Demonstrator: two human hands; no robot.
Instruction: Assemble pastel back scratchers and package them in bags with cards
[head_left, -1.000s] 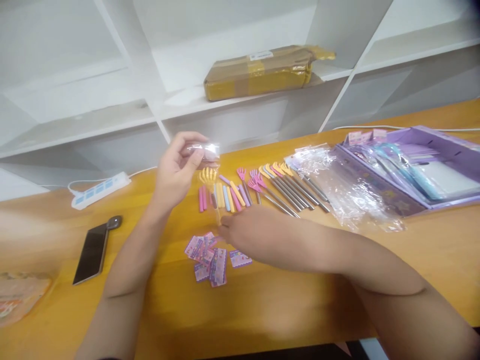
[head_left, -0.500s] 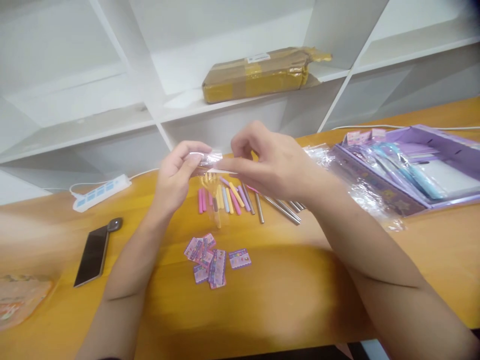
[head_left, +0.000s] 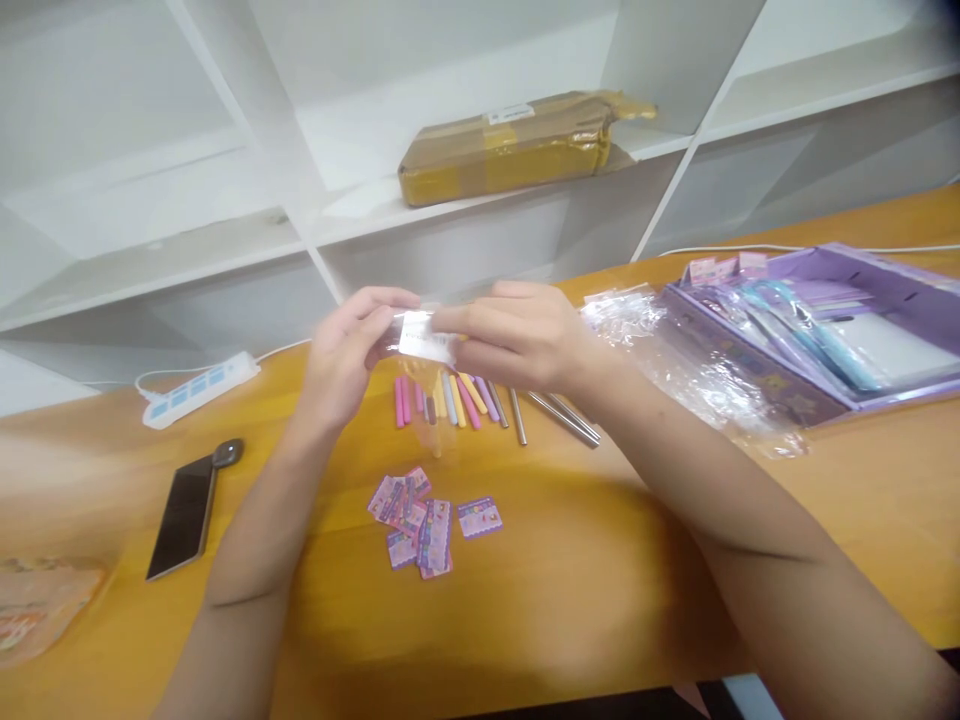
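Observation:
My left hand [head_left: 345,350] is closed on the upper edge of a clear plastic bag [head_left: 437,440], which hangs down with a blurred yellow item [head_left: 420,375] inside. Between the fingers of my right hand [head_left: 517,335] is a white card [head_left: 425,335] with small print, held against the top of the bag. Behind the bag lie several pink, yellow, blue and purple sticks [head_left: 469,400] and some metal tubes [head_left: 519,416]. Nearer to me on the table is a loose pile of small purple and pink printed cards [head_left: 433,535], with one card [head_left: 480,517] apart on its right.
At right, a purple box [head_left: 862,405] holds wrapped blue and purple items, with crumpled clear bags [head_left: 720,390] beside it. A phone [head_left: 182,515], a small black object [head_left: 228,453] and a power strip [head_left: 201,388] lie left. A taped parcel [head_left: 510,155] rests on the shelf.
My right hand has lowered, its fingers now lying over the bag's top. The white card has turned from edge-on to show its printed face. My left hand stays about where it was.

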